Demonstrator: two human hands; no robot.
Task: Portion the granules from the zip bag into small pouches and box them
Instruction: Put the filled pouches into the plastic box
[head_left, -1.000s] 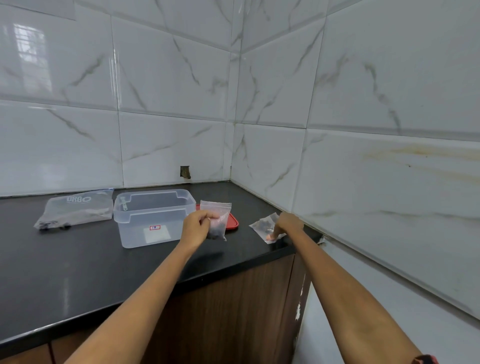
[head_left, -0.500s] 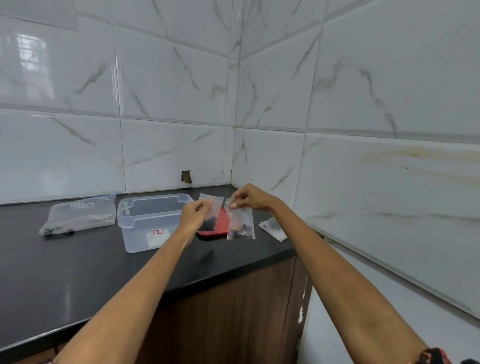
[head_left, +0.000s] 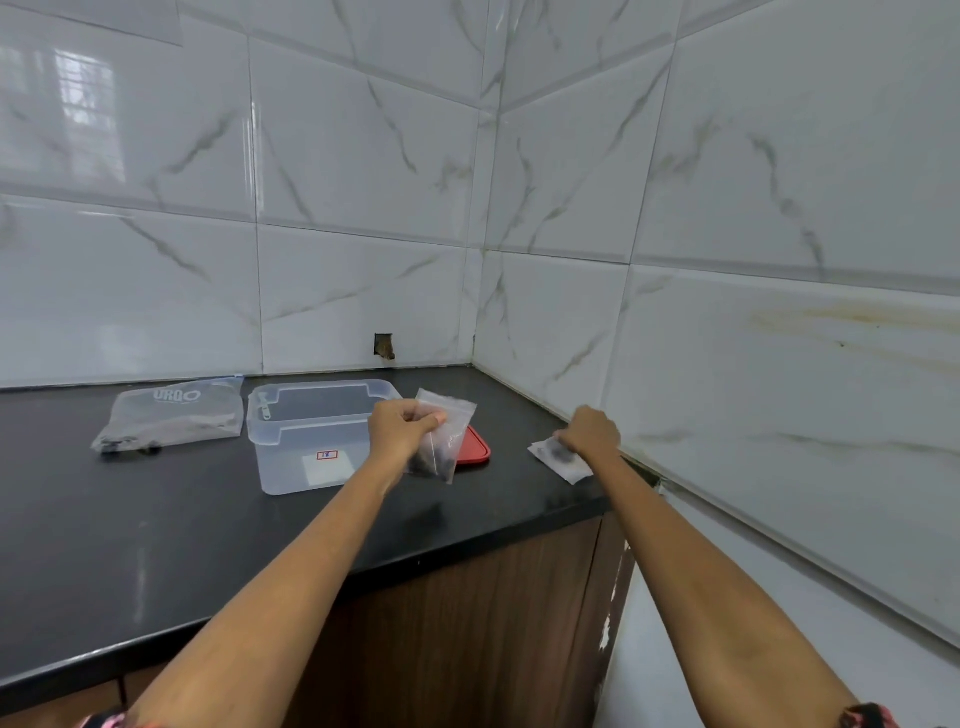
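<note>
My left hand (head_left: 402, 431) holds small clear pouches (head_left: 441, 449) with dark granules by their tops, just right of the clear plastic box (head_left: 291, 441). The pouches hang above the counter in front of the red lid (head_left: 475, 447). My right hand (head_left: 592, 434) is down on the counter by the right wall, its curled fingers pinching the far edge of another small pouch (head_left: 563, 462) that lies flat there. The large zip bag (head_left: 171, 421) with granules lies left of the box.
The black counter (head_left: 156, 525) ends in a front edge above wooden cabinet fronts (head_left: 467, 623). Tiled walls meet in a corner behind the box. A small hole (head_left: 383, 345) shows in the back wall.
The pouch my right hand held up has passed to my left hand, which now holds it with the first. My right hand moved back down to the pouch by the right wall.
</note>
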